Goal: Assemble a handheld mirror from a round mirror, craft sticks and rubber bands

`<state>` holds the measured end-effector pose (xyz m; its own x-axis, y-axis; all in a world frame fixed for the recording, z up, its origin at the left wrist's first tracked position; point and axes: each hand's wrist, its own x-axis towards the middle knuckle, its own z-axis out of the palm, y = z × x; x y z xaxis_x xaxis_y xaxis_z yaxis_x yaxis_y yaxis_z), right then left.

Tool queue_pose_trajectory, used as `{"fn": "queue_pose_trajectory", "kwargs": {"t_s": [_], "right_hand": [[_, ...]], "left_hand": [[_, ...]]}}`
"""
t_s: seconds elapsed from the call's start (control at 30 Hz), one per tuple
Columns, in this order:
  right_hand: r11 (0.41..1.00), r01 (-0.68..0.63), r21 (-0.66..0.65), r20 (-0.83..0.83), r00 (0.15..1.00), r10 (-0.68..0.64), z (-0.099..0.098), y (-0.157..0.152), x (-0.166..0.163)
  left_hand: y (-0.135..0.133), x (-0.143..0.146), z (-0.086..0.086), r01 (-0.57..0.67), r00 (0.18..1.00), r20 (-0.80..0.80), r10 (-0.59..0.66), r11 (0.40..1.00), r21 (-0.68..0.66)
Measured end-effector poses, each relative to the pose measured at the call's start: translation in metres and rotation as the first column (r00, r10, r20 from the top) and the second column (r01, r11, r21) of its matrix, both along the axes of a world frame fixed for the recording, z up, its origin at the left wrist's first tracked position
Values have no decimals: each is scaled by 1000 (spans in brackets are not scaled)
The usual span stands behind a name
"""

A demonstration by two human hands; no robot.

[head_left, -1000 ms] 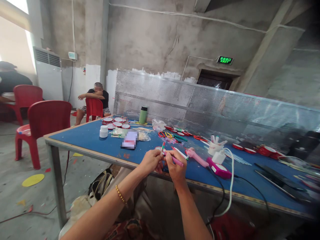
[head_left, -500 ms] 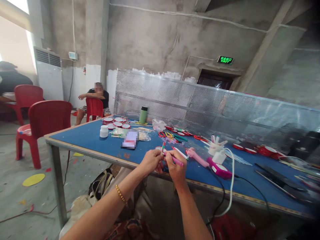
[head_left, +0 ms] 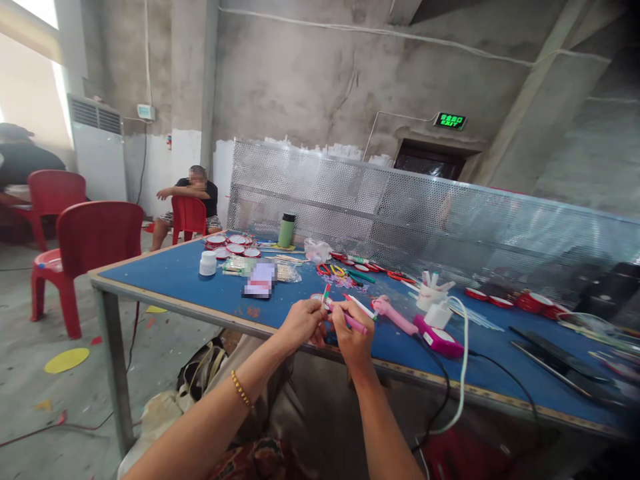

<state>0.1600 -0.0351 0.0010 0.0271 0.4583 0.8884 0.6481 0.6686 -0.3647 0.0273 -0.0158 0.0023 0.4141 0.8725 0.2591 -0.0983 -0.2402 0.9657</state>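
Observation:
My left hand (head_left: pixel 304 321), with a gold bead bracelet on the wrist, is closed in a pinch on a small red, white and green strip (head_left: pixel 326 294) that stands up from the fingertips. My right hand (head_left: pixel 354 340) is closed around a pink marker pen (head_left: pixel 356 324), held like a pen with its tip toward the left fingertips. Both hands are close together above the front edge of the blue table (head_left: pixel 185 293). A white pen with red and green ends (head_left: pixel 363 307) lies just past my right hand. The lower fingers of my left hand are partly hidden.
A pink glue-gun-like tool (head_left: pixel 400 319), a magenta box (head_left: pixel 438 339) and cables lie to the right. Behind are scissors (head_left: pixel 340 271), a white cup of pens (head_left: pixel 431 293) and a green bottle (head_left: pixel 287 232). A phone (head_left: pixel 260 279) and white jar (head_left: pixel 208 263) stand left.

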Motion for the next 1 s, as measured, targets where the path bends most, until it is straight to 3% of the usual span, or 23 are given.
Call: {"fn": "queue_pose_trajectory", "kwargs": {"t_s": [1.0], "right_hand": [[1000,-2,15,-3,1000,2,-2,1,1]], "left_hand": [[0,-1,0,28,999,33,-27,1000,-3]]}}
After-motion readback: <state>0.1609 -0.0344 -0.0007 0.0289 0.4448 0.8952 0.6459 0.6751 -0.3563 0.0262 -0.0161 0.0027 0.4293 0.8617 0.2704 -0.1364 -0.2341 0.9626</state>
